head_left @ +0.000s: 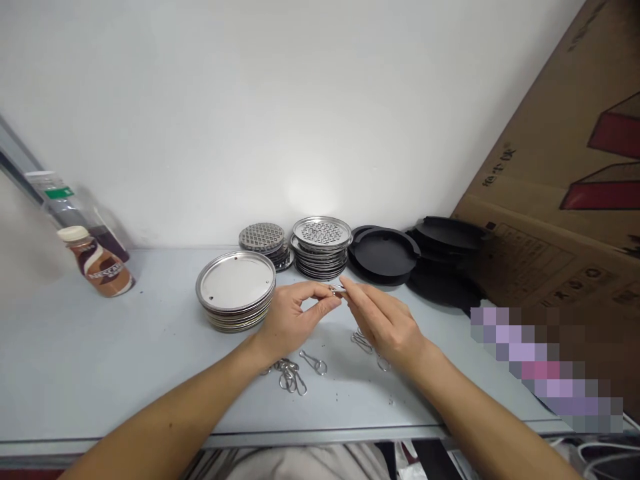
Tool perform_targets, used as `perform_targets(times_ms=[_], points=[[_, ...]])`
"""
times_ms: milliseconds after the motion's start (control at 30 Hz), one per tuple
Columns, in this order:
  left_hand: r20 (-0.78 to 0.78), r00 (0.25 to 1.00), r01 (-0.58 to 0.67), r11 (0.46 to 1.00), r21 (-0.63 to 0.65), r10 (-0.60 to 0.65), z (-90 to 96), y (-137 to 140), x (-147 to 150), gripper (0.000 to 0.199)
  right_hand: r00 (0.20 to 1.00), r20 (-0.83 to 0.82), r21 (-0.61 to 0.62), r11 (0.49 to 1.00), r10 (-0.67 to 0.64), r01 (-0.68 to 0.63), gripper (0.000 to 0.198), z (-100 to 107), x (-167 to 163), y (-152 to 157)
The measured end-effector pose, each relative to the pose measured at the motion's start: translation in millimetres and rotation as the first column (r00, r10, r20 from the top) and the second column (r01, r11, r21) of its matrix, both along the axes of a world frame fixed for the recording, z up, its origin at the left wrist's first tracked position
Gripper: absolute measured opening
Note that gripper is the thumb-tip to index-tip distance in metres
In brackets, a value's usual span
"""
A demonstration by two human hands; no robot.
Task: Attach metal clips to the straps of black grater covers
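My left hand (295,313) pinches a small shiny metal clip (337,289) between thumb and forefinger. It looks like one of the wire snap hooks, though my fingers hide most of it. My right hand (385,317) closes on the clip's other side, its fingers pressed together and pointing left. Below my hands, several wire snap hooks with rings (290,379) lie in a small heap. A single snap hook (313,363) rests just right of the heap. Another hook (361,341) is partly covered by my right hand. Left of my left hand stands a stack of round metal plates (236,283).
Perforated metal discs (323,233) are stacked against the wall, beside patterned discs (261,237). Black round trays (387,253) stand behind my right hand. A brown drink bottle (97,263) and a clear bottle (70,207) are at left. A large cardboard box (560,220) leans at right.
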State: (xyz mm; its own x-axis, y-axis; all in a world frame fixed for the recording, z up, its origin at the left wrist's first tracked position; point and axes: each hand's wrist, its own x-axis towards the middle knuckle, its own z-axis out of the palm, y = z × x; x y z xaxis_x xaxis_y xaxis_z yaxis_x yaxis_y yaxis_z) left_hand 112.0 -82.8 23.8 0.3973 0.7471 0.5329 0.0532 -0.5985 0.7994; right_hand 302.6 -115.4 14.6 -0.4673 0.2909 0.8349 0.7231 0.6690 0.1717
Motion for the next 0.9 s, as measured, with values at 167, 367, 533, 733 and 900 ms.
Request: perform_targets(times_ms=[167, 367, 533, 733, 900], points=[[0.002, 1.000, 0.009, 1.000, -0.007, -0.009, -0.5, 1, 1, 0.013, 1.000, 0.002, -0.008, 1.000, -0.018, 0.018, 0.067, 5, -4, -3], [0.025, 0.998, 0.052, 0.992, -0.113, -0.050, 4.0, -3, 0, 0.018, 1.000, -0.018, -0.017, 1.000, 0.025, -0.026, 0.063, 2, 0, -3], [0.018, 0.997, 0.072, 0.984, -0.164, -0.070, 5.9, -3, 0, 0.020, 0.998, -0.053, 0.001, 0.999, 0.037, -0.037, 0.064, 1, 3, -2], [0.025, 0.991, 0.134, 0.968, -0.212, -0.131, 4.5, -1, 0, 0.021, 0.980, -0.148, 0.004, 0.991, 0.136, -0.137, 0.062, 6, -1, -4], [-0.064, 0.993, 0.086, 0.988, -0.125, -0.095, 4.5, 3, -4, 0.023, 0.970, -0.204, -0.043, 0.989, 0.131, -0.142, 0.053, 12, -9, -7]])
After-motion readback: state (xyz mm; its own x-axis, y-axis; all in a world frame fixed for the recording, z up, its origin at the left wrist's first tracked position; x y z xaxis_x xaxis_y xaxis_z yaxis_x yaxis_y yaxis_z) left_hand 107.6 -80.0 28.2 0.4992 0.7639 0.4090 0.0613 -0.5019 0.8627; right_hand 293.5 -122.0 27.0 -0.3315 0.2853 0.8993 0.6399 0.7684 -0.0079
